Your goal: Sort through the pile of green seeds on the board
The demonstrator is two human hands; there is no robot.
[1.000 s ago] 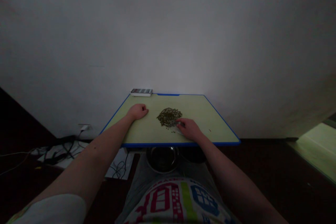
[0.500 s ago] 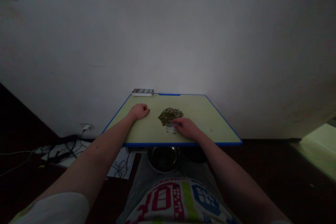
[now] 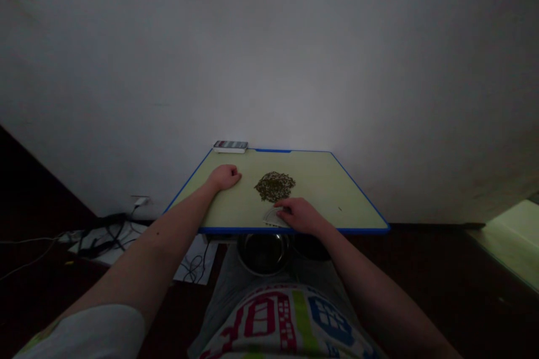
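Observation:
My right hand is closed on the edge of a clear semicircular protractor, which lies close to the table's front edge. A few dark bits lie along the protractor's near side. Just beyond my right fingertips spreads a pile of small greenish-brown pieces, too fine to name. My left hand rests on the tabletop left of the pile, curled into a loose fist with nothing showing in it. Below the front edge, a round metal bowl sits at my lap.
The pale yellow table has a blue rim and stands against a grey wall. At its back left corner a phone lies on a white box. One dark sliver lies at right. Cables and a plug are at lower left.
My right hand has drawn the protractor back from the pile toward the table's front edge, and more of its curve shows. My left hand has stayed in place.

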